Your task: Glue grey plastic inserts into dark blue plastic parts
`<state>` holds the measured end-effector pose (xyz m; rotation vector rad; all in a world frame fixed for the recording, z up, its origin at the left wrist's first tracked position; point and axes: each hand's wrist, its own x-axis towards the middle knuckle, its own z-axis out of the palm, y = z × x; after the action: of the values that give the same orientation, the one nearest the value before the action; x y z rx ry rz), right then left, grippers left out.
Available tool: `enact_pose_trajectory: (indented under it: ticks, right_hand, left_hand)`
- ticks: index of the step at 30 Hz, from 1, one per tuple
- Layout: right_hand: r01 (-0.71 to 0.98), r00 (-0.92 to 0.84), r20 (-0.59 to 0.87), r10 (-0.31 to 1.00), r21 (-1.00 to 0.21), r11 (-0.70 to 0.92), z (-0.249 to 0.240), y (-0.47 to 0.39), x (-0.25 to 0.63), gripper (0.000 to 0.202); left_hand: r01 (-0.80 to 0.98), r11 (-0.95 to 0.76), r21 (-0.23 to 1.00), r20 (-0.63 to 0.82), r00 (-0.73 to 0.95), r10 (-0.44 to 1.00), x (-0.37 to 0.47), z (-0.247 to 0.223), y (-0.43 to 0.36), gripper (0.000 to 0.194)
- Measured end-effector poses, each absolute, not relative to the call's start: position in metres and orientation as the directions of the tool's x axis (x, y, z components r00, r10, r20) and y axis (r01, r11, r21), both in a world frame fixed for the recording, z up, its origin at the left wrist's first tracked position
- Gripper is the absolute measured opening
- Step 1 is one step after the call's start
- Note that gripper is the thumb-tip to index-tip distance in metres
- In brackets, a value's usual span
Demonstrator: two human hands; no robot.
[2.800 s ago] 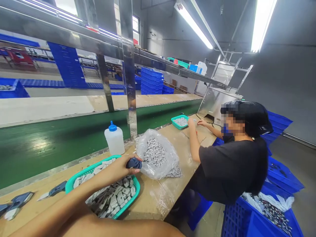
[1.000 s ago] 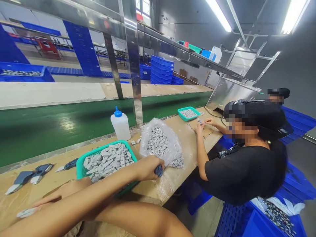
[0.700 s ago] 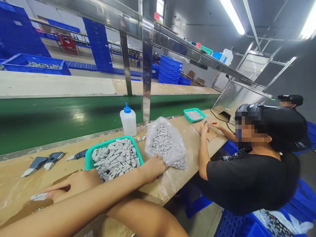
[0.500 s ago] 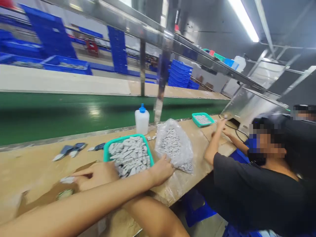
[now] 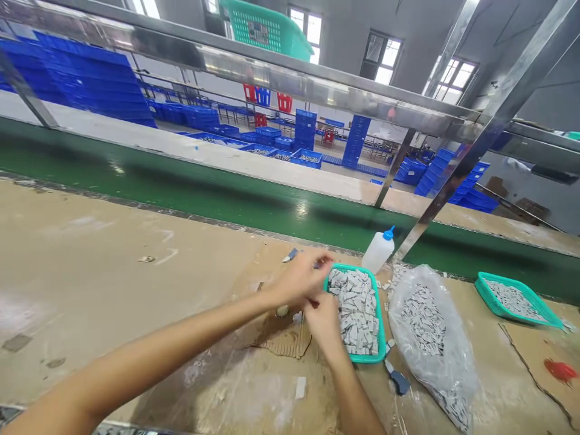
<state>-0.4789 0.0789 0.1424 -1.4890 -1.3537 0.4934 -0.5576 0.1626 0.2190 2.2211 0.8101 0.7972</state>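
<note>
My left hand (image 5: 304,279) is over the left edge of a green basket (image 5: 381,338), its fingers curled and slightly blurred. Just below it, touching or nearly so, my right hand (image 5: 324,317) has thumb and fingers pinched together; whatever lies between them is hidden. Small flat grey-white pieces (image 5: 356,308) fill the basket. To its right lies a clear plastic bag (image 5: 457,368) of smaller grey pieces. A dark blue-grey piece with a pale end (image 5: 399,382) rests between basket and bag. Under my hands is a torn, stained cardboard sheet (image 5: 283,345).
A white squeeze bottle (image 5: 378,252) with a blue nozzle stands behind the basket. Another green basket (image 5: 516,320) of pieces sits at right, near a red object (image 5: 560,370). Beyond the bench runs a green belt (image 5: 217,193), with a metal post (image 5: 435,208) and overhead rail.
My view has swung left, and the co-worker is out of frame. My left hand has moved from beside the bag back across the basket to meet my right hand.
</note>
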Motion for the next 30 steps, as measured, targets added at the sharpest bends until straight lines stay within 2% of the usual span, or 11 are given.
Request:
enact_pose_trajectory:
  ticks: [1, 2, 4, 7, 13, 21, 26, 30]
  right_hand:
    - [0.465, 0.286, 0.298, 0.911, -0.874, 0.140, 0.143, 0.078, -0.479, 0.021]
    - [0.443, 0.288, 0.271, 0.918, -0.888, 0.123, 0.145, 0.077, -0.480, 0.021]
    - [0.408, 0.295, 0.229, 0.928, -0.908, 0.095, 0.147, 0.077, -0.480, 0.021]
    - [0.391, 0.296, 0.198, 0.934, -0.918, 0.071, 0.148, 0.077, -0.480, 0.021]
    - [0.388, 0.295, 0.180, 0.938, -0.920, 0.055, 0.148, 0.075, -0.479, 0.022]
    - [0.389, 0.315, 0.171, 0.933, -0.920, 0.037, 0.142, 0.077, -0.478, 0.026]
    - [0.351, 0.301, 0.125, 0.945, -0.936, 0.012, 0.145, 0.074, -0.476, 0.028]
    - [0.306, 0.323, 0.088, 0.942, -0.952, -0.016, 0.153, 0.071, -0.476, 0.027]
  left_hand:
    - [0.436, -0.501, 0.748, 0.243, 0.521, 0.818, -0.570, 0.214, 0.189, 0.028]
    - [0.499, -0.442, 0.745, 0.202, 0.462, 0.863, -0.580, 0.208, 0.213, 0.031]
    - [0.568, -0.373, 0.734, 0.140, 0.411, 0.901, -0.594, 0.190, 0.250, 0.033]
    - [0.567, -0.356, 0.742, 0.103, 0.429, 0.897, -0.604, 0.161, 0.274, 0.030]
    - [0.422, -0.363, 0.831, 0.136, 0.478, 0.868, -0.606, 0.134, 0.274, 0.030]
    - [0.174, -0.249, 0.953, 0.135, 0.489, 0.862, -0.636, 0.137, 0.249, 0.044]
    - [0.068, -0.092, 0.993, 0.045, 0.504, 0.863, -0.647, 0.149, 0.213, 0.039]
    - [-0.003, 0.083, 0.997, -0.070, 0.516, 0.854, -0.651, 0.150, 0.189, 0.045]
